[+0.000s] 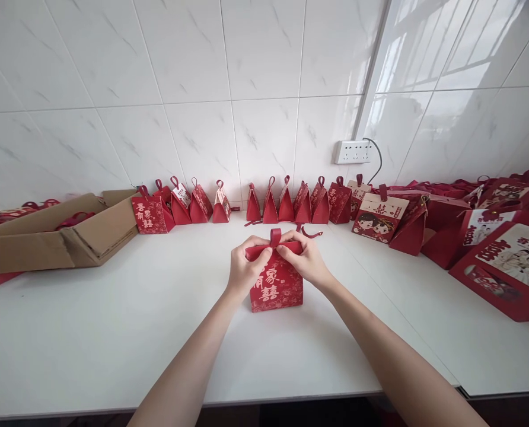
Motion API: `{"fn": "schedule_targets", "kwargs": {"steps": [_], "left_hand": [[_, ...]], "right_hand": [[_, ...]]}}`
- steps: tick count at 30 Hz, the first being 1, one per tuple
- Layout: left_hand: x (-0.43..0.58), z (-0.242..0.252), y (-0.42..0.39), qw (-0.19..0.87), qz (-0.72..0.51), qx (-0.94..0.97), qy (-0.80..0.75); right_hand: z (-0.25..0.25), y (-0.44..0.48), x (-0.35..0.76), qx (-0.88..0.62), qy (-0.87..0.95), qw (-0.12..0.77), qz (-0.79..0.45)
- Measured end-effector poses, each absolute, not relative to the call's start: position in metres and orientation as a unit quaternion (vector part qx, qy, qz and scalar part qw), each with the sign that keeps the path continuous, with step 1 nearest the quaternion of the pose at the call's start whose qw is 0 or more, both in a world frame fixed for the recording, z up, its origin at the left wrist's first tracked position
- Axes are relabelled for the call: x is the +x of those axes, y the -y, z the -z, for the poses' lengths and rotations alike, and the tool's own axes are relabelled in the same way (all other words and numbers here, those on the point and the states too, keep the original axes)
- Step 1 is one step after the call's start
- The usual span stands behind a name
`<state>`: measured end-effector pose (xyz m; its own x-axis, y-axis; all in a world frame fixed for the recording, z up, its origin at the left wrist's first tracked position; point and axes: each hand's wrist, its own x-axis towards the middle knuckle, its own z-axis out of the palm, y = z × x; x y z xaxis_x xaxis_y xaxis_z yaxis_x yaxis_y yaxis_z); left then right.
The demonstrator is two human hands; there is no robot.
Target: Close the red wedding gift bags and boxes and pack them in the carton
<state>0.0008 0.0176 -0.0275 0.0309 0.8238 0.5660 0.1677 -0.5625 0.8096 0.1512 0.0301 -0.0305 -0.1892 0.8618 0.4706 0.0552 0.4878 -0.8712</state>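
A red gift box (277, 290) with pale lettering and flower prints stands upright on the white table (158, 332), near its middle. My left hand (249, 264) pinches the box's top edge at the left, thumb on the front face. On the right side of the same edge, my right hand (305, 261) pinches in the same way. Between the two thumbs a dark red ribbon loop (275, 238) sticks up from the top. The fingers behind the box are mostly hidden. Just behind the right hand lies a loose red ribbon (311, 233).
Several small red gift boxes (285, 204) stand in a row along the tiled wall. An open cardboard box (60, 246) sits at the left. Larger red gift boxes (509, 261) crowd the right side. A white power strip (352, 152) with a cable is on the wall.
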Motion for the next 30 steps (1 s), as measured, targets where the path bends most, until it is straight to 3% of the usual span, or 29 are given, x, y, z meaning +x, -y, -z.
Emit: {"fn": "schedule_targets", "kwargs": {"steps": [30], "left_hand": [[0.0011,0.0284,-0.0180,0.296,-0.591,0.654,-0.368]], "right_hand": [[0.0315,-0.0294,0.1470,-0.351,0.654,0.548,-0.386]]}}
